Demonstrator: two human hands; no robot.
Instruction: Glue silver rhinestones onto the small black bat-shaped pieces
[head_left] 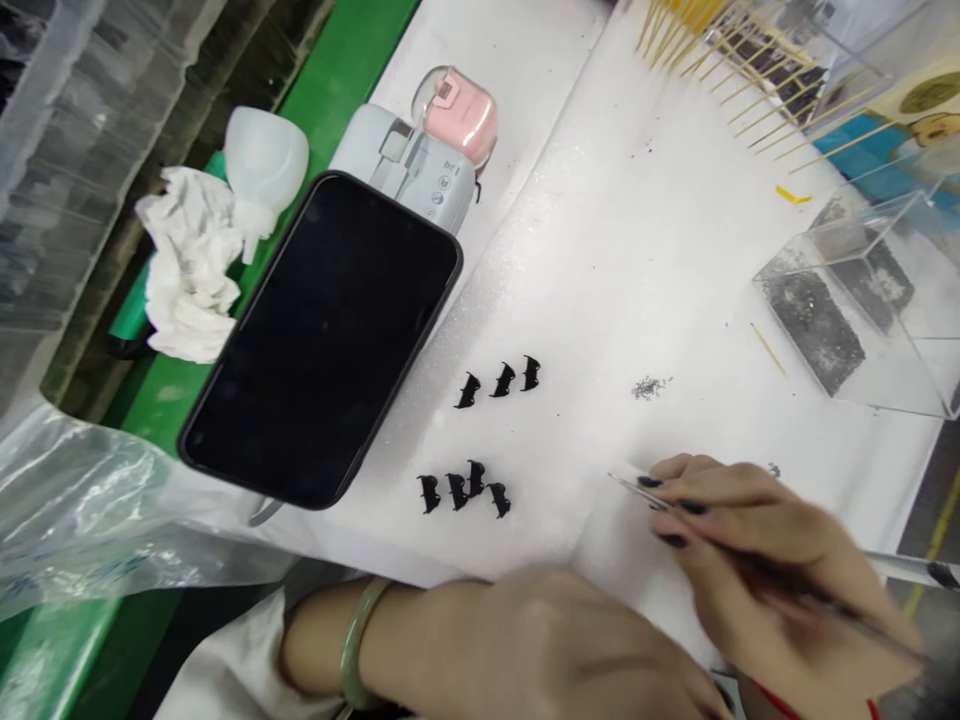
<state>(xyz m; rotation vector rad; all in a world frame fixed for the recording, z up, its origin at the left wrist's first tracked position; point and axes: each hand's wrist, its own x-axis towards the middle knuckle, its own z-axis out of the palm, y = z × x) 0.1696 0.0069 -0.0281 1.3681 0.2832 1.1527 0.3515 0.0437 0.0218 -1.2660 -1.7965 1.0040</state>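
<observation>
1. Across the white sheet [660, 250] that covers the work surface, bare room lies between the black shapes and the clear box; its left edge gives way to a green strip [352, 60], and crumpled clear plastic [90, 500] laps over the near left corner.
2. Left of centre, a black phone [322, 335] lies face up and tilted, its top corner resting over a grey device [409, 165] with a pink case [461, 110] behind it.
3. At the right edge stands a clear box [862, 310] with dark glitter inside; wooden sticks [750, 60] fan out beyond it.
4. Near the bottom edge, the left hand [547, 640] lies back upward, a green bangle [360, 635] on its wrist; its fingers are hidden, so I cannot tell how they are set.
5. Just to the right, the right hand [757, 550] has its dark-nailed fingers pinched together on thin tweezers [637, 488], tips pointing left just above the sheet.
6. Seven small black bat shapes [465, 490] lie left of the tweezer tips, apart from them: four in the near cluster, three in a row farther off.
7. A pinch of loose glitter [649, 387] sits beyond the tweezers.
</observation>
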